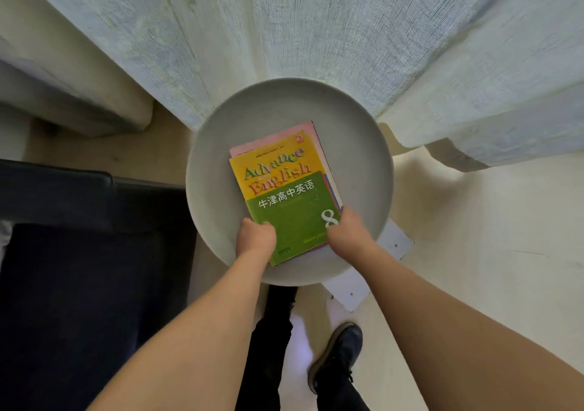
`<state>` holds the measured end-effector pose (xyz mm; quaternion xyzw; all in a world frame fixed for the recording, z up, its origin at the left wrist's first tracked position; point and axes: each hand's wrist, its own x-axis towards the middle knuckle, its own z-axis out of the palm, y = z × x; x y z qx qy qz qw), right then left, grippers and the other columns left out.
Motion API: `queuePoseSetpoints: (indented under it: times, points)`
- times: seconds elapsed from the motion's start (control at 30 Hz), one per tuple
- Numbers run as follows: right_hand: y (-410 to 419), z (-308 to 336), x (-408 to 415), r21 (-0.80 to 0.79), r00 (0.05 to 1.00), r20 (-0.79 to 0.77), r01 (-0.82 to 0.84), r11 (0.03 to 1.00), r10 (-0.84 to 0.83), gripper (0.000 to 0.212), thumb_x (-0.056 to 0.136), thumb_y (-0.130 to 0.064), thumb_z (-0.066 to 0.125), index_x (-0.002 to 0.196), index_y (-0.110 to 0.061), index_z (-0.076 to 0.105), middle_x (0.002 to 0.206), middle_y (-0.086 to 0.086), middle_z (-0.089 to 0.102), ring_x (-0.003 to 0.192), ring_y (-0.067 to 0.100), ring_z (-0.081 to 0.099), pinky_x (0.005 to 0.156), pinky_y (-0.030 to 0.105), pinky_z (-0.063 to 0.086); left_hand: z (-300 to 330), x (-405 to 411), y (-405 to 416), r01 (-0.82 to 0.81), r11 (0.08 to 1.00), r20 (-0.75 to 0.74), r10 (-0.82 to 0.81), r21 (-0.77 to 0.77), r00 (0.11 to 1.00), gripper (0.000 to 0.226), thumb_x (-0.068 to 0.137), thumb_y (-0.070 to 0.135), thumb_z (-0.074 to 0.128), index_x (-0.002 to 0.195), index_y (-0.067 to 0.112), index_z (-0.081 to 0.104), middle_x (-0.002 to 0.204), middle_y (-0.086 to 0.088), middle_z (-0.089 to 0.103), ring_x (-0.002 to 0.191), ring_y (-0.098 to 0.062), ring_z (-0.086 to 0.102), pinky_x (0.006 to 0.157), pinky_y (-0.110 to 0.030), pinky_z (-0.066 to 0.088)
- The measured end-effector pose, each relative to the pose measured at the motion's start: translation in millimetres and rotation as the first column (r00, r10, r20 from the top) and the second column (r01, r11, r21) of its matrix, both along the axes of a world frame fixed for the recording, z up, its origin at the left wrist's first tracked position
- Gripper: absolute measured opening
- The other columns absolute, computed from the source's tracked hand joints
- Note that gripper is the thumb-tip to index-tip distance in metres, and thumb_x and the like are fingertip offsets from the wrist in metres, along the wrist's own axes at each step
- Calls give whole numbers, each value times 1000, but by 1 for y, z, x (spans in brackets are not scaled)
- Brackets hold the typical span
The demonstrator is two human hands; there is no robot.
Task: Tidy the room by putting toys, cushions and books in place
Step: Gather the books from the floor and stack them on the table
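Observation:
A stack of books lies on a round grey side table. The top book has a yellow and green cover with "Advance with English" and an 8 on it; pink covers show under it at the far edge. My left hand grips the stack's near left corner. My right hand grips its near right corner. Both hands hold the stack, which rests on or just above the tabletop.
A pale curtain hangs right behind the table. A dark blue seat stands at the left, a beige sofa at the far left. My legs and a black shoe are on the cream floor below.

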<state>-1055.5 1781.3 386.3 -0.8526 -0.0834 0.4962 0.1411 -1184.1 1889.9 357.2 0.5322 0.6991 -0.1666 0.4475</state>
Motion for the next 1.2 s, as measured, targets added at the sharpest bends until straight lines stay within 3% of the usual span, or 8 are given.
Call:
queuePoseSetpoints:
  times: [0.17,0.3,0.47,0.6,0.67,0.8,1.0,1.2]
  points:
    - [-26,110,-7,46,998,44,45,998,-47,34,87,-8,42,121,-7,46,118,12,49,99,29,51,79,34,43,109,11,-6,384,912,112,-400,145,910,45,102,29,40,141,8,43,141,-14,46,126,-33,49,105,-44,41]
    - [-60,185,-22,122,978,92,177,977,-189,26,84,-14,45,109,-14,52,111,6,56,99,27,56,82,37,50,185,25,-31,637,719,164,-689,278,706,44,102,31,41,139,7,46,140,-15,47,128,-32,46,107,-41,36]
    - [-119,248,-41,130,959,76,261,956,-273,48,91,-12,43,139,-9,39,143,8,41,128,26,43,98,33,36,232,38,-73,857,428,135,-904,287,406,39,102,33,41,132,11,49,136,-12,49,126,-30,46,104,-39,35]
    - [-188,278,-48,124,914,77,387,914,-398,49,89,-10,41,138,-7,41,135,8,49,116,27,53,89,33,45,260,54,-117,924,238,90,-971,300,222,37,102,30,38,130,10,52,136,-12,50,124,-31,46,104,-40,37]
    - [-228,290,-51,124,888,98,436,891,-449,47,94,-9,40,140,-3,39,143,11,44,127,28,47,94,32,41,276,63,-147,940,160,73,-987,300,145,41,104,27,36,136,6,48,140,-12,47,128,-31,43,106,-40,33]
    - [-325,302,-61,116,835,172,509,853,-522,60,94,-16,41,151,-10,25,156,9,29,139,26,35,108,35,34,297,78,-232,940,95,89,-994,328,69,45,104,34,34,142,10,43,143,-10,45,128,-31,46,105,-42,37]
    - [-497,314,-107,127,711,210,661,740,-671,60,93,-18,41,151,-10,25,155,9,29,139,25,34,109,33,33,321,71,-412,925,-69,86,-990,375,-108,42,103,33,36,138,11,47,139,-10,49,127,-32,46,104,-39,38]
    - [-666,324,-163,143,524,244,813,564,-816,58,92,-18,43,148,-8,31,152,11,35,136,27,39,105,32,35,328,48,-595,833,-365,24,-911,417,-411,40,102,36,39,131,12,53,133,-13,54,124,-32,50,103,-38,41]
